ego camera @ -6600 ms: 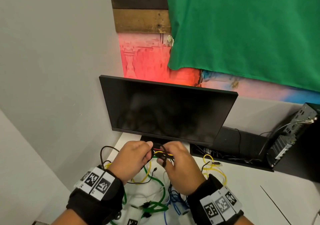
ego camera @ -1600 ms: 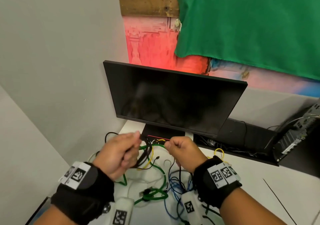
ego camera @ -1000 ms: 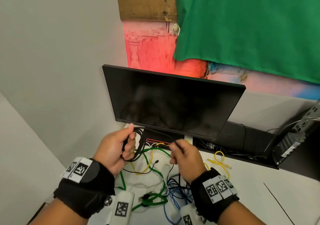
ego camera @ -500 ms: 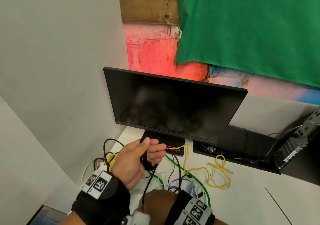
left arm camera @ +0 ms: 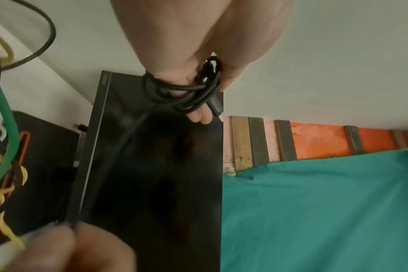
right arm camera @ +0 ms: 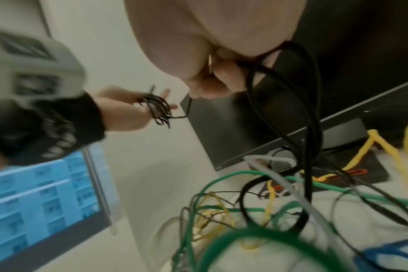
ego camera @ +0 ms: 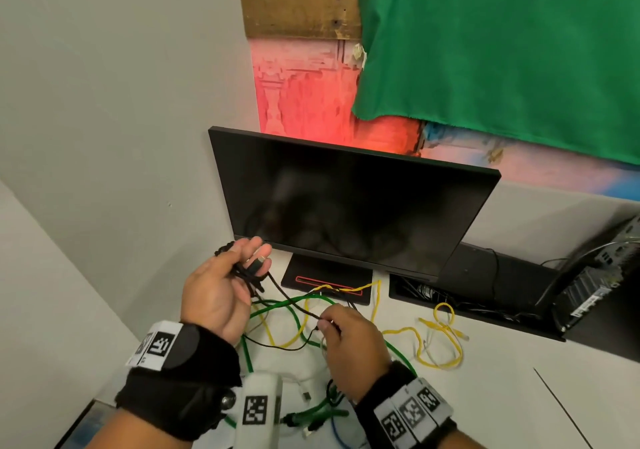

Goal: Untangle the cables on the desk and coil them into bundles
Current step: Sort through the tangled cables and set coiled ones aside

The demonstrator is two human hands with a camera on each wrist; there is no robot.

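Head view: the left hand [ego camera: 221,296] holds the coiled black cable [ego camera: 247,272] above the bench [ego camera: 519,396] near its left edge; the right hand [ego camera: 353,341] pinches the cable's free run.
Left wrist view: loops wrap the fingers [left arm camera: 199,115].
Right wrist view: green cable [right arm camera: 252,209] and yellow cable [right arm camera: 271,195] lie tangled on the bench.

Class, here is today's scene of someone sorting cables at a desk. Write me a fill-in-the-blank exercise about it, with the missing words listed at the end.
1. The coils of the black cable are wound around the fingers of the ____ hand.
2. The right hand pinches the ____ cable.
3. Behind the hands stands a dark ____.
4. The cable lying knotted to the right of the hands is ____.

Missing words: left; black; monitor; yellow
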